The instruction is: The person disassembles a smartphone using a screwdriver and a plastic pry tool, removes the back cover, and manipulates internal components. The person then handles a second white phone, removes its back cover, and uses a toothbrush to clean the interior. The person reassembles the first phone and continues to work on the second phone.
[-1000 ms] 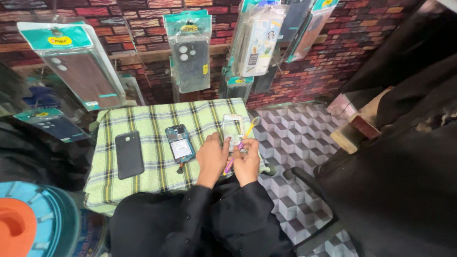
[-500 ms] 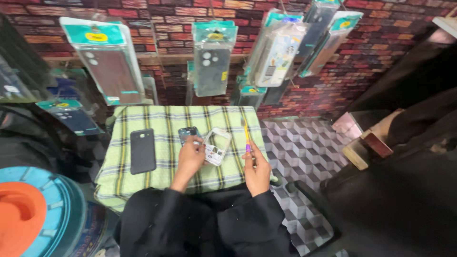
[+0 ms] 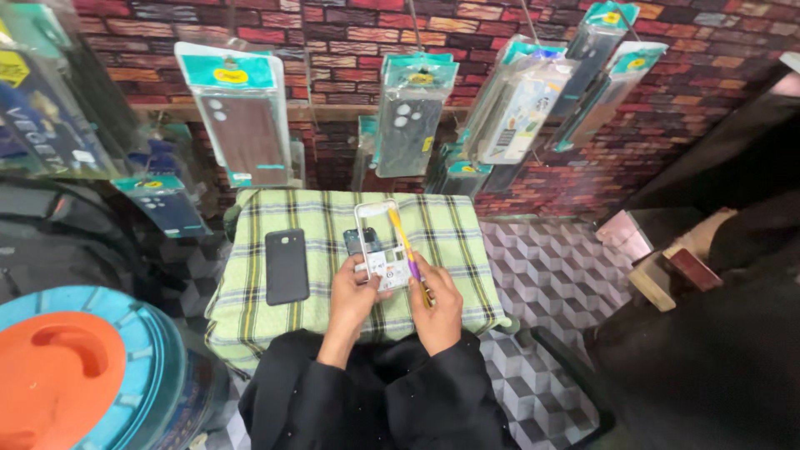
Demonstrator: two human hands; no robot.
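Two hands, left hand (image 3: 354, 293), right hand (image 3: 439, 307), one phone frame (image 3: 383, 243), one yellow tool (image 3: 406, 245), perhaps tweezers

Single head-worn view, looking steeply down and forward from above the lap. Close over the small checked-cloth desk (image 3: 450, 229), both hands near frame centre. Brick wall (image 3: 350, 33) with hanging packaged phone cases (image 3: 410, 112) straight ahead, floor at right.

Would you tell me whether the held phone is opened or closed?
Opened: the phone in the left hand shows bare internal parts, no cover.
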